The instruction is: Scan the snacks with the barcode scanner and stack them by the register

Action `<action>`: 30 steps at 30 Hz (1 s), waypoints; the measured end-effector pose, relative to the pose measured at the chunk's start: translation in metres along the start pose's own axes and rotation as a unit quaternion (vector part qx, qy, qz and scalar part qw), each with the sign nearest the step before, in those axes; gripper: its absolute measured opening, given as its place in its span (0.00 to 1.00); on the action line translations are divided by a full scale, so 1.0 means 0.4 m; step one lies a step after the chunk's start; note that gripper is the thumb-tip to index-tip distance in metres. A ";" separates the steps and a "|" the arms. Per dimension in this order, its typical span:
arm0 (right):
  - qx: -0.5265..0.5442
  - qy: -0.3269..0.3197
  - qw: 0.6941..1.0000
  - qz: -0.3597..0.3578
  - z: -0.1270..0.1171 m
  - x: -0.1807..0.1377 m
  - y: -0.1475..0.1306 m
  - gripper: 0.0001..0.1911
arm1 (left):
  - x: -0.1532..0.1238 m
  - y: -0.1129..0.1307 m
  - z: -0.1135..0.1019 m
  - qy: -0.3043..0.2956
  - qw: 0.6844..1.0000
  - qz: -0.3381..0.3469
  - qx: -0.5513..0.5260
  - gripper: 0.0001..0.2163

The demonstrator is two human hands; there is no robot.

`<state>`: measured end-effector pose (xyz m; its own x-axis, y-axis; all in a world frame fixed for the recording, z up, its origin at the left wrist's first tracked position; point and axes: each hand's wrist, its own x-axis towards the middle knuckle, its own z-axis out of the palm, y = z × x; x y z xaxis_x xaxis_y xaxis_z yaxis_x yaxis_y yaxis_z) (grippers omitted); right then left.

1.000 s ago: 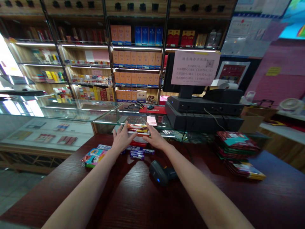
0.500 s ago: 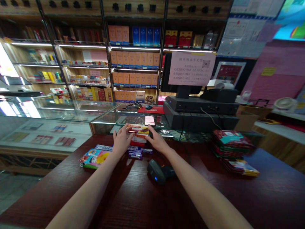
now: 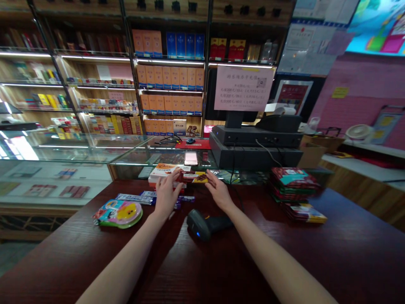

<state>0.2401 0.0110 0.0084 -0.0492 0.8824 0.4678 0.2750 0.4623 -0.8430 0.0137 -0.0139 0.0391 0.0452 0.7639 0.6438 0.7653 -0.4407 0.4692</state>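
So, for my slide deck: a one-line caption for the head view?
Both hands, left hand and right hand, grip a red-and-yellow snack packet over a dark wooden counter.

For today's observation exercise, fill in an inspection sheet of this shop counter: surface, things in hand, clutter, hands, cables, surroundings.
Surface: dark wooden counter, glossy, with a glass display case behind it.
Things in hand: small stack of snack boxes and a flat snack packet beside it.
Clutter: barcode scanner, round colourful pack, purple wrapped bars, pile of packets.
Hands: left hand rests on the boxes; right hand has its fingers at the packet; grip unclear.
Cables: black cable drops from the till onto the counter.
Surroundings: lit shelves of cartons, paper notice.
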 end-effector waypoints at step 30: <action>-0.086 0.043 0.993 -0.068 -0.126 -0.157 0.007 0.36 | -0.060 0.019 0.079 -0.114 0.953 -0.007 -0.279 0.20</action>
<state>0.2924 -0.0477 -0.0101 -0.0169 0.7987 0.6014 0.4318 0.5484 -0.7161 0.0389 -0.0206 0.0083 0.2250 0.8266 0.5159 0.3085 -0.5626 0.7670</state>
